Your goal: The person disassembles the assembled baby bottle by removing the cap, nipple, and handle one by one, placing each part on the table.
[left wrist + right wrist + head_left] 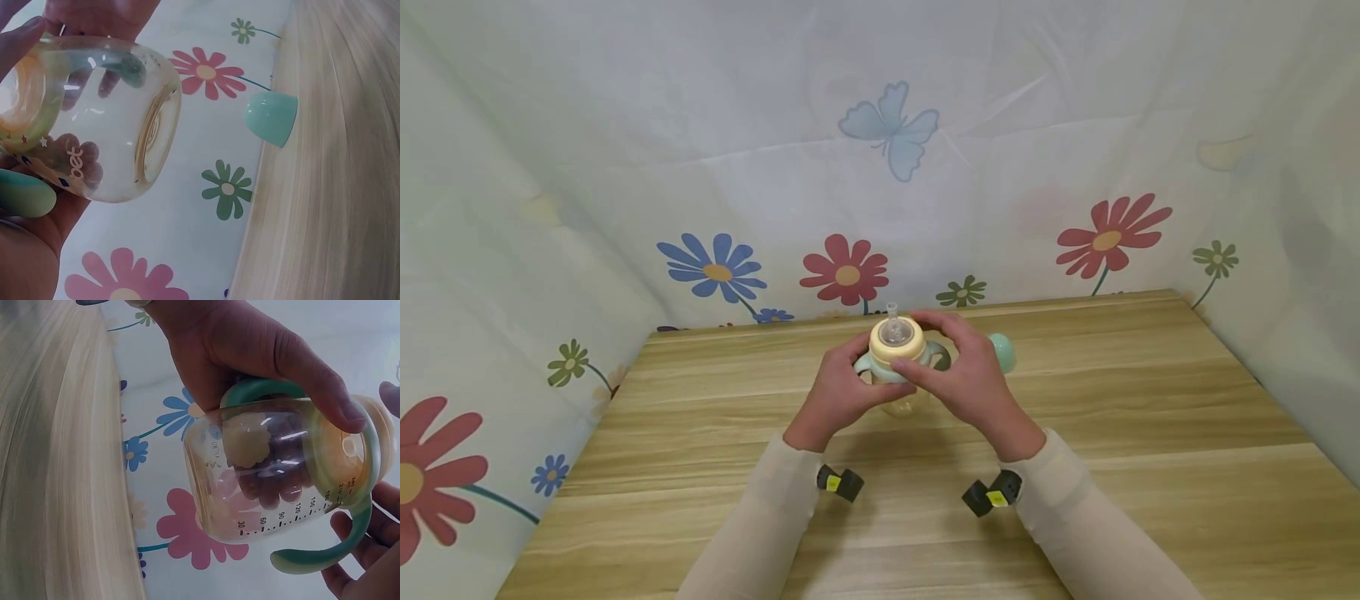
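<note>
Both hands hold a clear baby bottle [902,406] with a cream collar, a clear teat on top and two mint-green side handles. My left hand [841,386] grips the body by the left handle [312,561]; in the right wrist view its thumb lies along the shoulder, and its fingers show through the clear wall. At the collar [891,351], my right hand [966,371] has its thumb on the near side and fingers round the far side. The bottle [119,125] is held up above the tabletop, and dark measuring marks run along its wall in the right wrist view.
A mint-green domed cap [1002,353] sits on the wooden table [700,467], behind and right of the right hand. White cloth with printed flowers [847,275] hangs at the back and both sides. Each wrist wears a small dark camera [992,493].
</note>
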Action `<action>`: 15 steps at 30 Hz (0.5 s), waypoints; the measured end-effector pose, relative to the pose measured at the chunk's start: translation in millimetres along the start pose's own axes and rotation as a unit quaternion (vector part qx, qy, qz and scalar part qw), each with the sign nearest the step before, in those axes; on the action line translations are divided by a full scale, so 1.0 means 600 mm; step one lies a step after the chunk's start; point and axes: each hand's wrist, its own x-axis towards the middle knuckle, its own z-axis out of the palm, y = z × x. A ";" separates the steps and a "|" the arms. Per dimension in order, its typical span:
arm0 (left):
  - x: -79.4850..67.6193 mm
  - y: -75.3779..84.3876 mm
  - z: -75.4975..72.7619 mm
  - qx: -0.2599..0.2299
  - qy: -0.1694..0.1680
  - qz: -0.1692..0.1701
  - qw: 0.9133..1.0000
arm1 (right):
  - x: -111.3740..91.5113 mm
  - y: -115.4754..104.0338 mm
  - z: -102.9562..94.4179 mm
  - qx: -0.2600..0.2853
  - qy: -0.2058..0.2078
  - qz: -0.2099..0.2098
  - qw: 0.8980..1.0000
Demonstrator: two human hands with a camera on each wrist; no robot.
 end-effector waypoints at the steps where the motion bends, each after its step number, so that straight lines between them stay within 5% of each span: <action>1: 0.000 0.000 0.000 0.001 0.003 0.000 1.000 | 0.000 0.000 0.000 -0.001 0.002 0.001 1.000; 15: 0.000 0.002 0.003 0.025 0.020 0.003 0.999 | 0.001 0.000 0.002 -0.015 0.015 -0.002 1.000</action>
